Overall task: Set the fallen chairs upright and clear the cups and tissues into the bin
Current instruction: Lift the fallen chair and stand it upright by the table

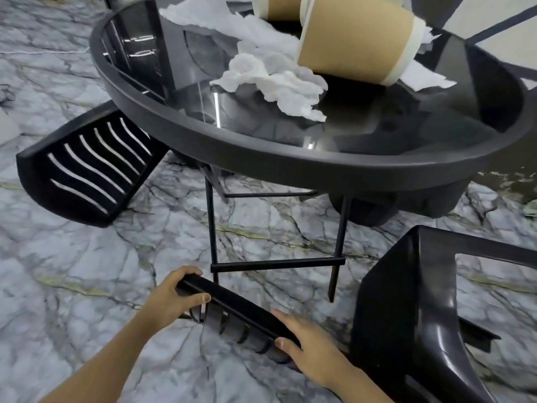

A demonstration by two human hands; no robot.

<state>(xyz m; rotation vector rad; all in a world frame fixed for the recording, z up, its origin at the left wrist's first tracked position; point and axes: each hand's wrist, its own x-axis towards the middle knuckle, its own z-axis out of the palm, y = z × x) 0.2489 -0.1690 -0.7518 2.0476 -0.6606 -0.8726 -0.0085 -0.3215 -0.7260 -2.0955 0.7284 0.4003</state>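
A black slatted chair back (pixel 232 309) lies low over the marble floor, just in front of me. My left hand (pixel 174 298) grips its left end, fingers over the top rail and thumb on the near side. My right hand (pixel 305 341) holds the right end of the same rail. A second fallen black chair (pixel 87 170) lies on its side at the left, half under the table. On the round glass table (pixel 261 158) lie two tipped brown paper cups (pixel 354 45) (pixel 276 7) among crumpled white tissues (pixel 276 82).
Another glossy black chair part (pixel 421 315) stands close at the right, touching the chair I hold. Thin black legs and a crossbar (pixel 276 264) stand under the table. Open marble floor (pixel 72 286) spreads at the near left. No bin is in view.
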